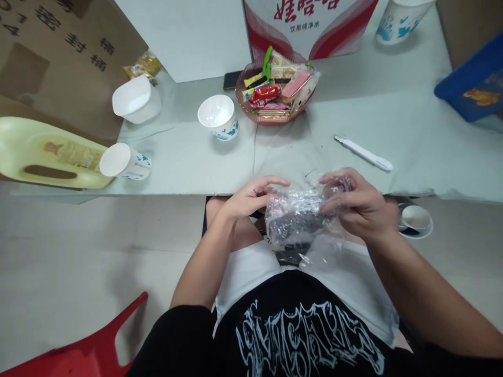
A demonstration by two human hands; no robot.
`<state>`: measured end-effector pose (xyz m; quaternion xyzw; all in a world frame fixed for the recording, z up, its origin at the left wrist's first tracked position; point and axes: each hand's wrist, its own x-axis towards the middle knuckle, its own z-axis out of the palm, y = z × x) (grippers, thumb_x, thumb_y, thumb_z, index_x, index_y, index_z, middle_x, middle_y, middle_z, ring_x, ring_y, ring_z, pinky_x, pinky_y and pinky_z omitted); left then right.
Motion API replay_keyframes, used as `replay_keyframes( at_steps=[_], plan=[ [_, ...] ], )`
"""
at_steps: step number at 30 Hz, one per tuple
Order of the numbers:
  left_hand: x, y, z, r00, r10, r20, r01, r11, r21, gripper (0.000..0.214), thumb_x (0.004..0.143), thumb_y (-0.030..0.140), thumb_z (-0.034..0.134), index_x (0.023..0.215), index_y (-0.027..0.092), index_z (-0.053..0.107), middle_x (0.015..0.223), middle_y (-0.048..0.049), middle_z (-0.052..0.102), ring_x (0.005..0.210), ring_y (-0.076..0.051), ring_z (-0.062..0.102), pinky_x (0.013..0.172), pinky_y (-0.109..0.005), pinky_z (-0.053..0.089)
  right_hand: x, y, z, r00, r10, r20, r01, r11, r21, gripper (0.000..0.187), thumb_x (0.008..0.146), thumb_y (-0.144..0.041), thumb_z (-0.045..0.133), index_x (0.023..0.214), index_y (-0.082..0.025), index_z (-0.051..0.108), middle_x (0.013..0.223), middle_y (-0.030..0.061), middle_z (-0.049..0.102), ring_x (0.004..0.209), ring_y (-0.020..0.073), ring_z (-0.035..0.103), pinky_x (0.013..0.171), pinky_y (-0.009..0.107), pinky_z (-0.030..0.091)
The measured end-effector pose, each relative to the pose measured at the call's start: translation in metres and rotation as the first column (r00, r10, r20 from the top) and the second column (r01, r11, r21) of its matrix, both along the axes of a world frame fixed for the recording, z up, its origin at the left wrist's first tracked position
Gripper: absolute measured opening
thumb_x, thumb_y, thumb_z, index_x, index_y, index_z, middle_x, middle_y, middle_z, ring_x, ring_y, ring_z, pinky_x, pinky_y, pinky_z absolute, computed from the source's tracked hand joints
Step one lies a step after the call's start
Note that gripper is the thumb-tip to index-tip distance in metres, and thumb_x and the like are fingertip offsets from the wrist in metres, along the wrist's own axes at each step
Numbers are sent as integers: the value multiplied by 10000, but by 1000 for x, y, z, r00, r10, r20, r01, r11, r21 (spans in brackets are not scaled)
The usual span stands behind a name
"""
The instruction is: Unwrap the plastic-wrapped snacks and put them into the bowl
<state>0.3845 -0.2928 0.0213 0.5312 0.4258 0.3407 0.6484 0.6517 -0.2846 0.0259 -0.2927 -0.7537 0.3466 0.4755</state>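
Observation:
Over my lap, both hands hold a crumpled clear plastic bag point(301, 222) with something dark inside it. My left hand point(251, 196) pinches the bag's left upper edge with curled fingers. My right hand point(356, 204) grips the right upper part, fingers closed on the plastic. The bag hangs just in front of the edge of the pale green table point(412, 131).
On the table stand a basket of wrapped snacks point(275, 91), a paper cup point(218, 116), a cup lying on its side point(123, 161), a white tub point(135, 99), a white knife-like tool point(363, 153) and a yellow jug point(43, 157). A red stool point(78, 351) is at lower left.

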Motion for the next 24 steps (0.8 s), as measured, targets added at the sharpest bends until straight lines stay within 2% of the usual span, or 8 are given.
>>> replay_keyframes(
  at_steps=[4, 9, 11, 14, 17, 19, 21, 24],
  plan=[
    [1, -1, -2, 999, -7, 44, 10, 999, -52, 99, 733, 231, 705, 804, 203, 768, 870, -38, 749, 808, -152, 672, 741, -275, 513, 3, -12, 8, 997, -4, 80, -7, 990, 138, 358, 923, -96, 589, 903, -372, 817, 1165, 24, 632, 953, 158, 649, 770, 310, 589],
    [4, 0, -7, 975, 43, 219, -5, 986, -168, 325, 785, 480, 642, 808, 168, 734, 849, -81, 714, 793, -198, 668, 740, -338, 531, 15, -29, -4, 977, -46, 210, -8, 969, 247, 408, 897, -32, 595, 950, -374, 812, 1260, 7, 631, 1055, 179, 652, 838, 329, 599],
    [5, 1, -8, 987, 55, 151, -36, 992, -124, 309, 809, 474, 661, 832, 169, 704, 840, -62, 685, 745, -164, 637, 698, -310, 511, 23, -32, -12, 967, -6, 253, -43, 981, 189, 375, 897, -56, 587, 916, -360, 805, 1337, 5, 608, 1171, 221, 628, 918, 383, 587],
    [7, 3, -8, 999, 42, -25, -42, 999, 8, 201, 765, 273, 734, 927, 175, 667, 871, -23, 651, 696, -102, 578, 648, -247, 458, 30, -28, -18, 978, -77, 192, 76, 997, 10, 312, 914, -150, 579, 1083, -356, 741, 1453, 26, 534, 1329, 280, 554, 1062, 492, 514],
    [11, 2, -3, 996, -7, -84, 14, 997, 76, 346, 750, 194, 718, 1081, 193, 618, 952, -19, 648, 698, -81, 562, 638, -222, 439, 20, -14, -16, 965, -140, 221, 170, 978, -123, 545, 864, -305, 674, 1390, -314, 533, 1515, 103, 491, 1393, 333, 496, 1109, 552, 453],
    [13, 1, 2, 997, -45, -65, 51, 995, 86, 469, 761, 210, 721, 1203, 220, 565, 1066, -44, 660, 731, -86, 592, 665, -225, 468, 7, -3, -11, 937, -19, 349, 95, 975, -202, 627, 801, -357, 722, 1385, -249, 521, 1382, 136, 608, 1260, 343, 596, 1021, 522, 502],
    [13, -2, 7, 998, -40, -50, 44, 994, 95, 636, 754, 236, 757, 1333, 260, 495, 1178, -75, 657, 772, -100, 629, 695, -236, 501, -4, 5, -5, 880, 158, 448, -16, 952, -304, 382, 815, -334, 674, 1176, -215, 636, 1064, 92, 730, 956, 279, 695, 851, 431, 541],
    [8, -6, 12, 1000, 1, -24, 0, 998, 56, 811, 698, 274, 843, 1416, 281, 466, 1240, -106, 666, 913, -167, 687, 774, -276, 549, -11, 11, 1, 883, 265, 387, -100, 913, -396, 130, 860, -309, 596, 910, -208, 661, 762, 17, 687, 688, 180, 633, 673, 320, 482]
  ],
)
